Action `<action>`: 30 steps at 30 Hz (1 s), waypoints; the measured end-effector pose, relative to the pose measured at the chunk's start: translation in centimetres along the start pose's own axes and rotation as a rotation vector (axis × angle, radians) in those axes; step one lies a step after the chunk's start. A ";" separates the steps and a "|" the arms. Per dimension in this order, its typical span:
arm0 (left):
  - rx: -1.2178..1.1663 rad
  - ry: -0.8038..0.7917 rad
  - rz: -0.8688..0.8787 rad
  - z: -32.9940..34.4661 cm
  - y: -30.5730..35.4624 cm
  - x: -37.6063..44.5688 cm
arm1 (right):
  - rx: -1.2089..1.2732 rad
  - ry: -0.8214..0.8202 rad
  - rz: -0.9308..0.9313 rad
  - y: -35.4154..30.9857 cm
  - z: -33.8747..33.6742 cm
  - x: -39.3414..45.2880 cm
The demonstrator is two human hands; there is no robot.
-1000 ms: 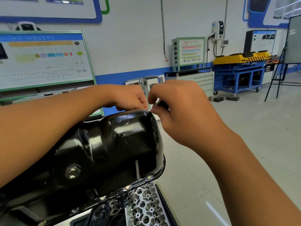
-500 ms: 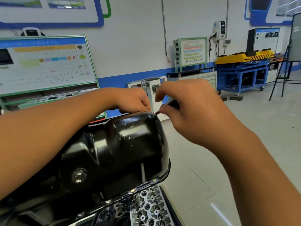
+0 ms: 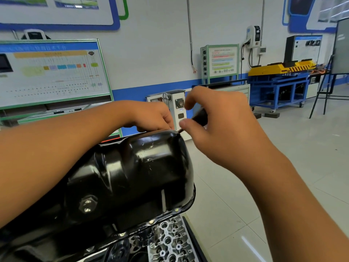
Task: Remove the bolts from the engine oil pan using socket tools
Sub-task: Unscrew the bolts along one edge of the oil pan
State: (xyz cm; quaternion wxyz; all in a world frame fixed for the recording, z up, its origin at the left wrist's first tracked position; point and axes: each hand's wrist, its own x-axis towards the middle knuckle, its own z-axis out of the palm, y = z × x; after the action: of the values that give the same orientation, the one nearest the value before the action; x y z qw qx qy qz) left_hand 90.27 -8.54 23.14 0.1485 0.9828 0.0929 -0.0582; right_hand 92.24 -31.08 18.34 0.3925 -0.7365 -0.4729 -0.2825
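Behind the oil pan (image 3: 143, 167) rim, right hand (image 3: 222, 129) grips tool handle (image 3: 200, 116); left hand's (image 3: 151, 116) grip hidden

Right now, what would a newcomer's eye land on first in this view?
The glossy black oil pan fills the lower left, its drain plug facing the camera. At its far top edge, the right hand holds a black-handled tool and the left hand rests beside it.

The glossy black steel oil pan (image 3: 132, 176) sits in front, above the grey cast cylinder head (image 3: 170, 241). Behind its far edge, the left hand (image 3: 151, 116) lies left of the right hand (image 3: 219, 125), which holds the black-handled socket driver (image 3: 198, 118) between them.
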 end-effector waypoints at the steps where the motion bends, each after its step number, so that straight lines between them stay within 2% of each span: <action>1: -0.006 -0.008 0.003 0.0 0.0 0.1 | -0.030 0.030 0.108 0.1 0.2 0.0; 3: -0.005 0.007 -0.015 0.1 0.0 0.2 | -0.093 0.061 0.248 0.3 0.5 0.0; 4: -0.004 0.018 -0.029 0.1 -0.1 0.3 | -0.084 0.061 0.241 0.4 0.5 0.1; 8: -0.001 0.007 -0.032 0.0 -0.1 0.2 | -0.117 -0.079 -0.038 0.3 -0.4 0.2; 10: 0.006 -0.004 -0.012 0.0 -0.2 0.2 | -0.146 -0.108 -0.086 0.3 -0.8 0.3; 12: 0.007 -0.008 -0.012 -0.1 -0.3 0.2 | -0.088 -0.074 -0.011 0.0 -0.4 0.2; 14: 0.023 -0.011 0.002 0.0 -0.3 0.4 | -0.022 -0.029 0.150 -0.2 0.3 0.1; 16: 0.058 0.003 0.025 0.1 -0.4 0.5 | -0.050 -0.003 0.244 -0.1 0.7 0.2; 22: 0.138 0.014 0.104 0.1 -0.4 0.7 | 0.027 -0.017 0.062 -0.2 0.2 0.3; 30: 0.214 -0.018 0.127 0.1 0.0 1.1 | 0.111 -0.088 -0.020 2.0 -1.2 0.6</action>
State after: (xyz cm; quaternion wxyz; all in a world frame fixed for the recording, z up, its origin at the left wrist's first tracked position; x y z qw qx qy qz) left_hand 91.30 -8.40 22.88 0.0469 0.9964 0.0222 -0.0669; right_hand 94.24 -32.32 18.84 0.4089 -0.7205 -0.5120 -0.2269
